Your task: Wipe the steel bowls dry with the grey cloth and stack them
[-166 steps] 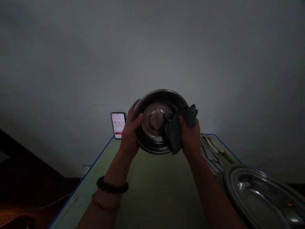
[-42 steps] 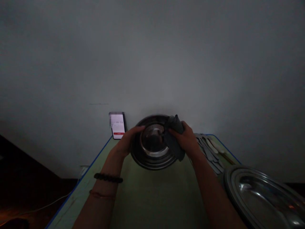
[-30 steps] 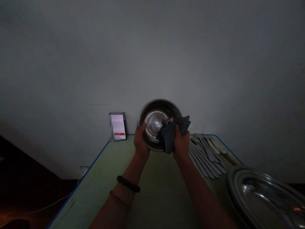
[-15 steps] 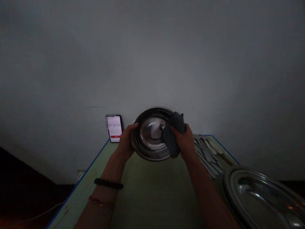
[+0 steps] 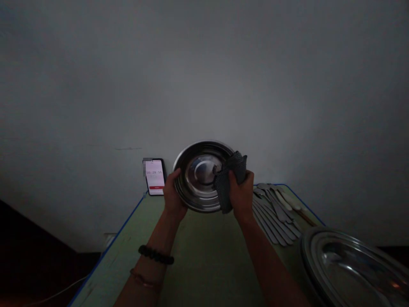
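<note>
A round steel bowl (image 5: 200, 170) is held up above the far end of the green table (image 5: 204, 260), its inside tilted toward me. My left hand (image 5: 172, 194) grips its left rim, thumb over the edge. Against the bowl's right side my right hand (image 5: 241, 194) is closed on a dark dotted cloth (image 5: 230, 177), which drapes over the rim and into the bowl.
A lit phone (image 5: 155, 176) leans against the grey wall at the table's far left corner. Several pieces of cutlery (image 5: 276, 209) lie in a row at the right. A large oval steel platter (image 5: 351, 268) sits at the near right. A white cable runs on the dark floor at the left.
Over the frames the bowl has tilted and shifted up and down between my hands while the cloth moved over its right inner side. Since half a second ago it sits slightly more upright.
</note>
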The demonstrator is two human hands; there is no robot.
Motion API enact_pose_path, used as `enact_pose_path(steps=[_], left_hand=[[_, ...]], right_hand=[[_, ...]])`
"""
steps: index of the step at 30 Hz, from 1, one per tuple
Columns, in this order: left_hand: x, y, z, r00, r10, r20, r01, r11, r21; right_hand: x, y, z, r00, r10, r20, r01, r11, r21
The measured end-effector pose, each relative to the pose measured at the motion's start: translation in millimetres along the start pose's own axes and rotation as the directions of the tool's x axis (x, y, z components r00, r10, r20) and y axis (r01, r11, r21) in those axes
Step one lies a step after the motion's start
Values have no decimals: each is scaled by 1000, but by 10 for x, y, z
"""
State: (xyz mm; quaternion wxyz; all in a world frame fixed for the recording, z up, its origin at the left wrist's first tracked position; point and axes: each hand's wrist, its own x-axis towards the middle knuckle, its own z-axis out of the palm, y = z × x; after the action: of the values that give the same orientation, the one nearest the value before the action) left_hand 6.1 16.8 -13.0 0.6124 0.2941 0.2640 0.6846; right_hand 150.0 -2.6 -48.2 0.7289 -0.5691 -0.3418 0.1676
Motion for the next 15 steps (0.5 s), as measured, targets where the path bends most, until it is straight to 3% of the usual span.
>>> enact_pose_path(steps=[3, 6, 9, 11, 15], left_hand=[[-31, 132, -51, 981, -191, 45, 183, 972, 151], [-43, 273, -167, 913, -390, 116, 343, 891, 298], [-34, 317, -267, 839, -541, 63, 465, 772, 434], [-25, 303, -283, 832, -554, 27, 483, 747, 457], [-14, 229, -196, 897, -438, 53, 396, 853, 341]], right_hand=[[115, 55, -107, 997, 20, 77, -15, 998, -60], [217, 59, -238, 960, 11, 278, 39, 984, -172], [243, 1, -309, 913, -56, 404, 163, 959, -234], [233, -55, -319, 904, -126, 410, 237, 944, -232], [174, -126, -252, 931, -192, 310, 255, 950, -178]])
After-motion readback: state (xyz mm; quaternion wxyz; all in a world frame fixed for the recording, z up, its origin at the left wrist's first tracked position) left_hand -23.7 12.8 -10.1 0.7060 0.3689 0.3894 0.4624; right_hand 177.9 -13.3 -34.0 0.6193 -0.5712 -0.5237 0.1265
